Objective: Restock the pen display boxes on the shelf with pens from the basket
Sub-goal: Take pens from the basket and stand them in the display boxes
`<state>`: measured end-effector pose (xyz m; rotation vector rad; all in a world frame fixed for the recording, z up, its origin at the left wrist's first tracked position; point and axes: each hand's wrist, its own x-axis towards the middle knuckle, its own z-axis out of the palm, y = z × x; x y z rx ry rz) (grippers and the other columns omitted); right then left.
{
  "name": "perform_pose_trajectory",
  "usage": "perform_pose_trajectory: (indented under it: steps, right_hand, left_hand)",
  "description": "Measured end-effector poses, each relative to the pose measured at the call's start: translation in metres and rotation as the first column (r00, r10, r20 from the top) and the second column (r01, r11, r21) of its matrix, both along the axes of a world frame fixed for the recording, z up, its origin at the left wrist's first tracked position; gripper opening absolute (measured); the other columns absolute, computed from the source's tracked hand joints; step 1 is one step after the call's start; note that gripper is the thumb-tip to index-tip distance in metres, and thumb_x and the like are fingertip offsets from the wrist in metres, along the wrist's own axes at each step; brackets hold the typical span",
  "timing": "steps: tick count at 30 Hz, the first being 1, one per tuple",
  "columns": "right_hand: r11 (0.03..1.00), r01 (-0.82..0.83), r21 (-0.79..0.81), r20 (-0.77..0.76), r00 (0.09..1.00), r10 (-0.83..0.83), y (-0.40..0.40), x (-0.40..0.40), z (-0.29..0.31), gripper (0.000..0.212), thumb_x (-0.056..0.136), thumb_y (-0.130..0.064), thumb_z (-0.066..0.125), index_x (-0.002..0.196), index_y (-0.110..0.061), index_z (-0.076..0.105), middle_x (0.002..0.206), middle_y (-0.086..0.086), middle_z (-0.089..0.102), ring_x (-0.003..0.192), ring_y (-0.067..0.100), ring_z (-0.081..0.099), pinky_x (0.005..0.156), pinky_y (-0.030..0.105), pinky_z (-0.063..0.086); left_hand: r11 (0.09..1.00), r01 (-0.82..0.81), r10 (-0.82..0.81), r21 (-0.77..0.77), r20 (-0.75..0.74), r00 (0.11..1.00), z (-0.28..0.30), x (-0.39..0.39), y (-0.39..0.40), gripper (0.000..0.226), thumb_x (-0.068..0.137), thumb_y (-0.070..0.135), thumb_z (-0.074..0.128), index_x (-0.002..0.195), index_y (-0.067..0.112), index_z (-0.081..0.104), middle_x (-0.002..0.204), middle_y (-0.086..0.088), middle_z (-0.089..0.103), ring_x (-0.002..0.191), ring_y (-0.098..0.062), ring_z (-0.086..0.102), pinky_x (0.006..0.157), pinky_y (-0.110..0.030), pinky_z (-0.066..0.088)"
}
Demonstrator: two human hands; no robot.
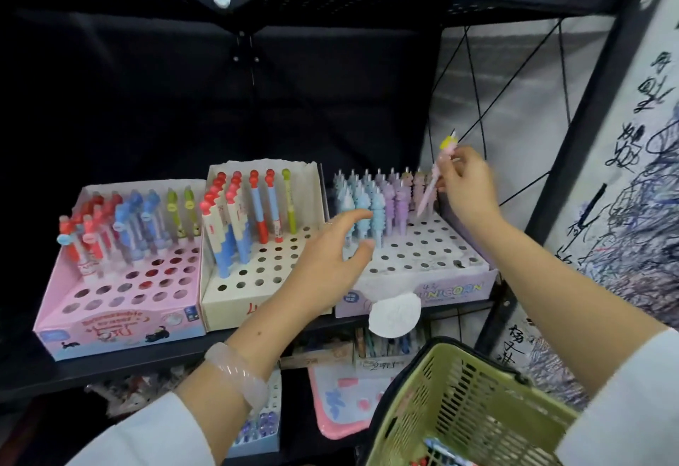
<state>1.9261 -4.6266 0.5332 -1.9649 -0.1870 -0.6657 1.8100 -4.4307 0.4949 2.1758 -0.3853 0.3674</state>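
Three pen display boxes stand side by side on a black shelf. At the right is the lilac unicorn box [422, 292], with blue and purple unicorn pens [371, 204] in its back rows. My right hand [464, 186] pinches a pink unicorn pen [435, 178] with a yellow top, tilted over the box's back right corner. Over the front of the same box, near the blue pens, my left hand [330, 248] hovers with fingers spread and nothing in it. The green basket [452, 403] hangs from my right forearm at the lower right, with a few pens in its bottom.
A cream box [235, 304] with red and blue pens stands in the middle and a pink box [121, 329] at the left. A round white tag [395, 315] hangs off the shelf edge. More stationery sits on the shelf below. A scribbled paper sheet [632, 186] covers the right wall.
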Motion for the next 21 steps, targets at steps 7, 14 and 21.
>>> perform_pose_trajectory:
  steps: [7,14,21]
  right_hand:
    - [0.983,0.040,-0.180,-0.026,0.999,-0.045,-0.001,0.025,-0.018,0.022,0.096,-0.023,0.049,0.105,-0.004,0.057,0.082,0.007,0.060,0.073,0.020,0.056,0.059,0.023,0.039]
    - [0.962,-0.022,-0.272,-0.103,0.995,-0.006,0.007,0.028,-0.026,0.025,0.096,-0.023,0.049,0.110,-0.004,0.056,0.089,0.013,0.067,0.078,0.025,0.061,0.071,0.028,0.049]
    - [0.885,-0.093,-0.456,-0.298,0.953,-0.053,0.007,0.032,-0.043,0.032,0.098,-0.020,0.043,0.122,-0.001,0.053,0.113,0.023,0.061,0.103,0.037,0.058,0.080,0.032,0.043]
  left_hand:
    - [0.999,0.019,-0.019,0.025,-0.026,0.999,-0.006,0.011,-0.008,0.041,0.096,0.032,0.046,0.136,0.032,0.040,0.140,0.016,0.040,0.116,0.010,0.030,0.087,-0.001,0.025]
    - [0.999,0.017,-0.015,0.038,-0.052,0.999,-0.009,0.014,-0.008,0.040,0.096,0.030,0.046,0.135,0.032,0.041,0.140,0.016,0.041,0.118,0.009,0.030,0.094,-0.014,0.023]
    - [0.999,0.020,-0.019,0.028,-0.040,0.999,-0.012,0.005,-0.008,0.040,0.096,0.029,0.047,0.135,0.032,0.041,0.140,0.015,0.042,0.130,-0.002,0.033,0.097,-0.017,0.024]
